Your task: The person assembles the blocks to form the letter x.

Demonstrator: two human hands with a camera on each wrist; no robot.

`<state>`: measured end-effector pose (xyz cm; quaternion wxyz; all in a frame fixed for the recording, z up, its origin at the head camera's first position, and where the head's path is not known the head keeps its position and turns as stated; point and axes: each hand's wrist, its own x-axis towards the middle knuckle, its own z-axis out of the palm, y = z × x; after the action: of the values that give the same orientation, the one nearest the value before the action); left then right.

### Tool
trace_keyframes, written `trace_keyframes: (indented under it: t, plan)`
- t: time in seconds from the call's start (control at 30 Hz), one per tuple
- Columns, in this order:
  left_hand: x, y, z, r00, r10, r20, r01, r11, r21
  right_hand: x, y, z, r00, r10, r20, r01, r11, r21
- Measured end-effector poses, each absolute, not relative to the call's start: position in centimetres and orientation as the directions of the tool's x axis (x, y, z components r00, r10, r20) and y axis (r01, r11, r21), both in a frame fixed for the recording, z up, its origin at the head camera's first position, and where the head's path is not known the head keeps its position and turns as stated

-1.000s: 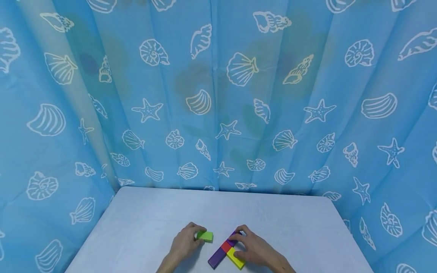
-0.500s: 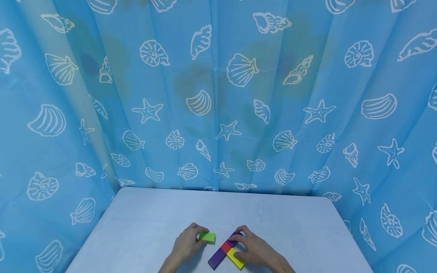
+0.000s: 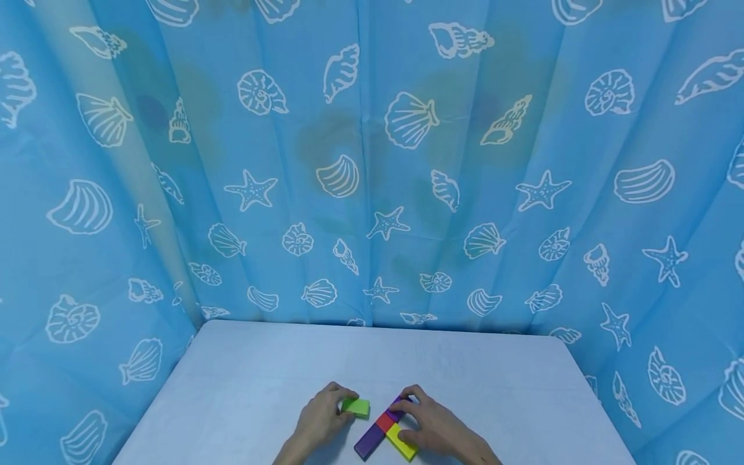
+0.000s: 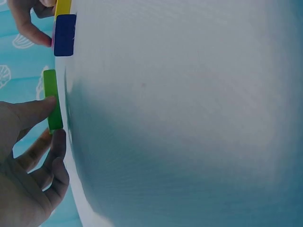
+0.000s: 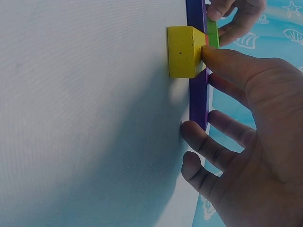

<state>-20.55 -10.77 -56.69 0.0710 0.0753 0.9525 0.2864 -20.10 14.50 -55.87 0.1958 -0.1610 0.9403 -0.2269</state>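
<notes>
My left hand (image 3: 320,418) pinches a lime-green block (image 3: 359,408) between thumb and fingers, to the left of a row of blocks. In the left wrist view this green block (image 4: 51,90) stands apart from the dark purple block (image 4: 65,35). A small red block (image 3: 384,422) lies between one purple block (image 3: 370,442) and another purple block (image 5: 199,99). The yellow block (image 3: 401,442) juts out from the red one toward the lower right. My right hand (image 3: 436,426) holds the row, thumb on the yellow block and fingers at the far purple block, partly covering both.
The blocks lie on a white table (image 3: 256,361) with rounded back corners. A blue curtain (image 3: 372,161) printed with white shells and starfish hangs behind it and along both sides.
My left hand has slid the green block a short way right and slightly nearer, closer to the row. The right hand and its blocks have stayed put.
</notes>
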Motion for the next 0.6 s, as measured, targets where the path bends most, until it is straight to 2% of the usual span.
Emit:
trace_keyframes:
  t: [0.6]
  plan:
    - [-20.56,-10.06,-56.5,-0.972,0.207,-0.113,0.112,0.827,0.552,-20.18,14.56,-55.72,-0.865,-0.412,-0.287,-0.242,0.842,-0.483]
